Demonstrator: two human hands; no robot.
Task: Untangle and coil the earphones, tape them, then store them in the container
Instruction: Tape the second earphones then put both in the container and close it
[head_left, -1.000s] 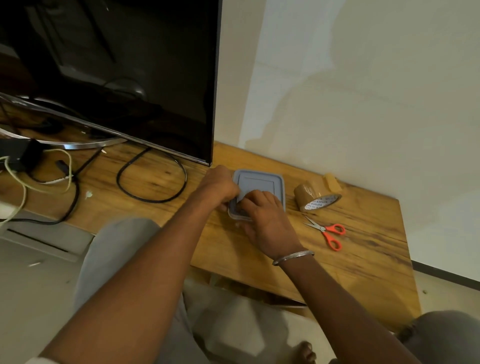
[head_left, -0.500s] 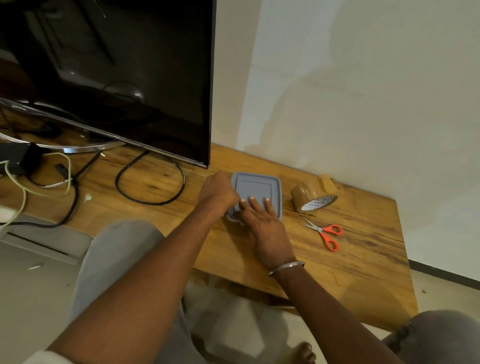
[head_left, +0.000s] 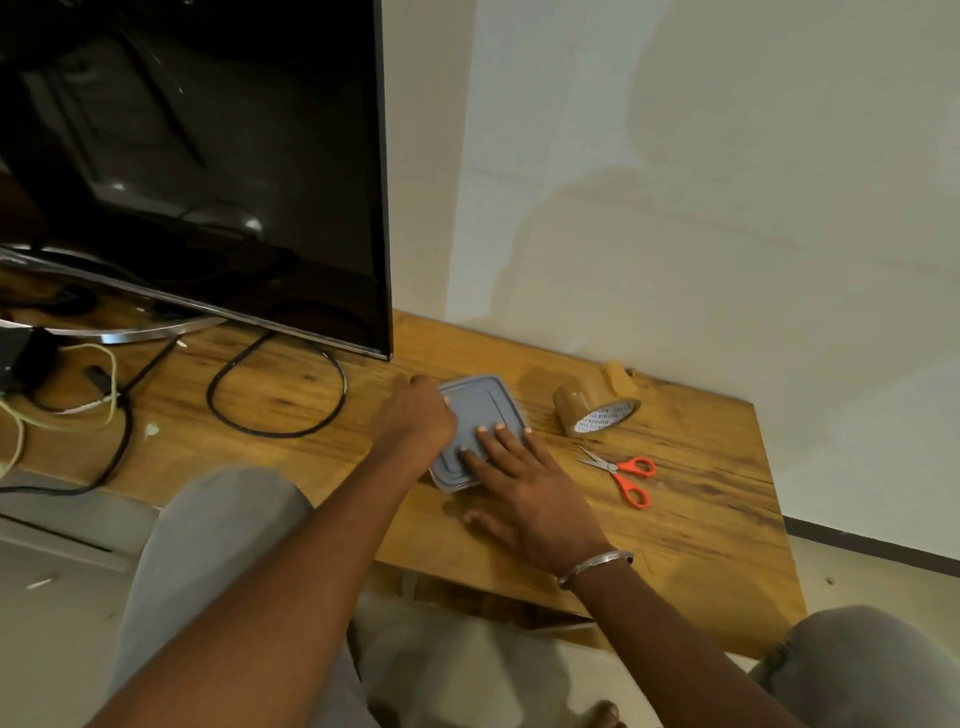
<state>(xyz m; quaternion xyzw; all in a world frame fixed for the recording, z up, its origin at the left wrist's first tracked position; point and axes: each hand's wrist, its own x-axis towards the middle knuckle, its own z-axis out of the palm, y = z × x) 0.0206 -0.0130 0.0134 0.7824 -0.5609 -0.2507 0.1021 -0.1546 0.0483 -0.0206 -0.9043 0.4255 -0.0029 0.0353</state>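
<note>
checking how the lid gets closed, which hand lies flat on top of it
The right hand, the one with the bangle: its straight fingers rest on the grey lid. The left hand is curled at the lid's left edge.

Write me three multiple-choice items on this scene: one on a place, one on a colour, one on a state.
1. The scissors lie:
A. on the floor
B. leaning against the wall
C. on the table, nearer the person than the tape roll

2. Their handles are:
A. blue
B. orange
C. black

3. The container has its lid:
A. on, under the right hand's flat fingers
B. off, lying beside it
C. standing on edge

Answers:
1 C: they lie flat on the wood, just in front of the roll.
2 B: both finger loops are orange.
3 A: the grey lid covers the container and straight fingers rest on it.
</note>
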